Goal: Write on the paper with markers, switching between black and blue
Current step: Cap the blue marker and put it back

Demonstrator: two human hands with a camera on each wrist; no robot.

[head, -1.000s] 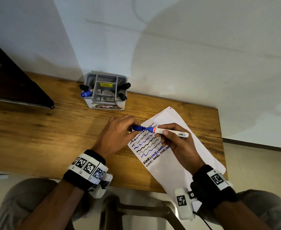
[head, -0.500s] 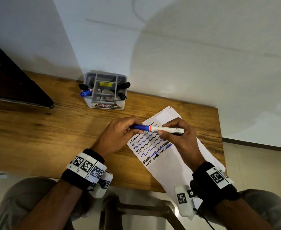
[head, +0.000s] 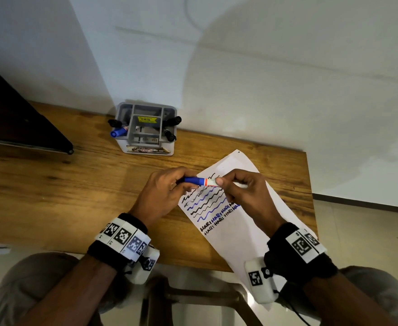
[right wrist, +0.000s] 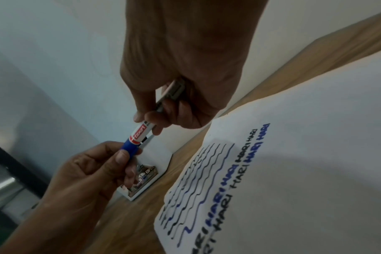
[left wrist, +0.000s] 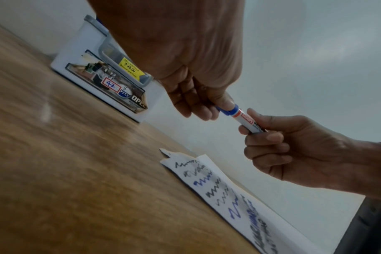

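Head view: left hand (head: 163, 192) pinches blue cap (head: 194, 180); right hand (head: 245, 194) grips marker (head: 211, 182) barrel, paper (head: 235, 234) at 6 o'clock.

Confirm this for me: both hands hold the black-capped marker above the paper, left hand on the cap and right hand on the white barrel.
Not quite: the cap is blue, not black. The head view shows the left hand gripping the blue cap of the marker while the right hand grips its white barrel, above the paper. The right wrist view shows the same blue cap.
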